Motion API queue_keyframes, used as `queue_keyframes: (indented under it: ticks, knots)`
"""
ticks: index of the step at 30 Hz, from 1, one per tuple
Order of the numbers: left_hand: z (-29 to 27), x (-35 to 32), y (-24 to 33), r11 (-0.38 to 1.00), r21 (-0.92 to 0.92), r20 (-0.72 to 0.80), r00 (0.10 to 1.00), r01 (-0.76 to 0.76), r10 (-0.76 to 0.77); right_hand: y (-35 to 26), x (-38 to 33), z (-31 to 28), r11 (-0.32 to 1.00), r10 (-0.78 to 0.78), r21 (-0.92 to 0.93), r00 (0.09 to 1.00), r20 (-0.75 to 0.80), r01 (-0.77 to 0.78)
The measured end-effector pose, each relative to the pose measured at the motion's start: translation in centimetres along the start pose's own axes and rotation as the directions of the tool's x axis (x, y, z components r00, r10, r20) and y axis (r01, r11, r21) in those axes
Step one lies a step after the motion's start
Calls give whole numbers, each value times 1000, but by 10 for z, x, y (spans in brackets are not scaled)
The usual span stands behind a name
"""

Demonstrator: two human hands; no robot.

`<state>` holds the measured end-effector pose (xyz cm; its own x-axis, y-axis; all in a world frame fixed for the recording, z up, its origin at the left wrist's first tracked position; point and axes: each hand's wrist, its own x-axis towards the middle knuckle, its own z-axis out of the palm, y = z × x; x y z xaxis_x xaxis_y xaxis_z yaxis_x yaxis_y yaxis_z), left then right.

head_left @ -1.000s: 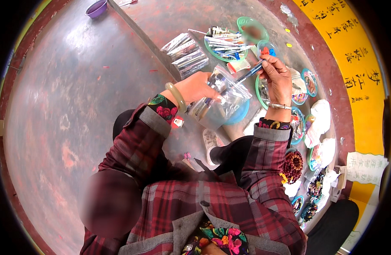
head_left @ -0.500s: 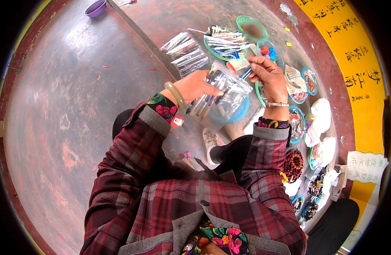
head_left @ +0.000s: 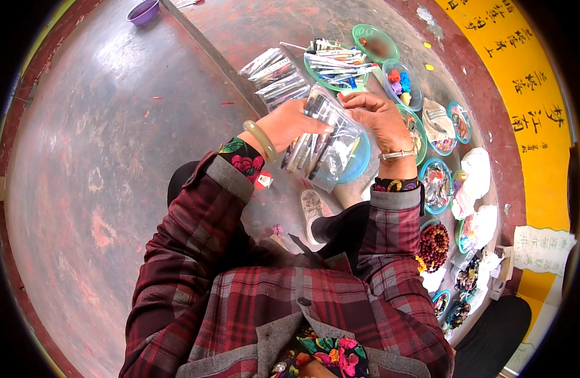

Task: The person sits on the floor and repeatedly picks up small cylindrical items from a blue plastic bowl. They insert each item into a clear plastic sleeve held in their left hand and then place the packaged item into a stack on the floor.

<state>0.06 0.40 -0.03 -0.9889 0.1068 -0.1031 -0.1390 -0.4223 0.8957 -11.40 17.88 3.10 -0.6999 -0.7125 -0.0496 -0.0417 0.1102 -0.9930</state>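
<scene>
Holding a clear plastic bag [head_left: 331,135] of slim pen-like sticks up in front of the chest, the person has both hands on it: the left hand [head_left: 289,125] is closed around the bag's near side, fingers wrapped over the bundle inside, while the right hand [head_left: 377,115] is curled at the bag's upper edge, fingertips pinched at what looks like the mouth of the bag, though I cannot tell whether it grips the film or something inside. The bag hangs above a blue dish [head_left: 359,160] on the floor [head_left: 101,157], not resting on it as far as I can see. I judge the bag to be light, thin and slippery, crinkling and sagging wherever it is not supported; the sticks within are stiff and would slide out if the open end tips down. The surest hold seems to be around the bundle itself, squeezing the sticks through the film as the left hand does, with the mouth kept uppermost. Nearby lie more packets [head_left: 274,74] and a green plate [head_left: 337,63] heaped with similar sticks.
</scene>
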Motion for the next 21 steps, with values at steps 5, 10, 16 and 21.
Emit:
queue_keyframes:
  ticks: [5, 10, 16, 21]
  knots:
    - [0, -1, 1, 998, -64, -15, 1000, -20, 19, 4, 2, 4, 996, 85, 22, 996, -21, -85]
    - [-1, 1, 3, 982, -130, -103, 987, -137, 124, 5, 7, 7, 990, 44, 134, 996, -78, -34]
    - [-7, 5, 2, 892, -327, -232, 942, -312, 244, -1, 2, 15, 990, 142, -15, 990, -2, -142]
    - [-6, 5, 4, 843, -426, -252, 938, -327, 237, -4, -2, 45, 954, -243, -245, 924, -294, 173]
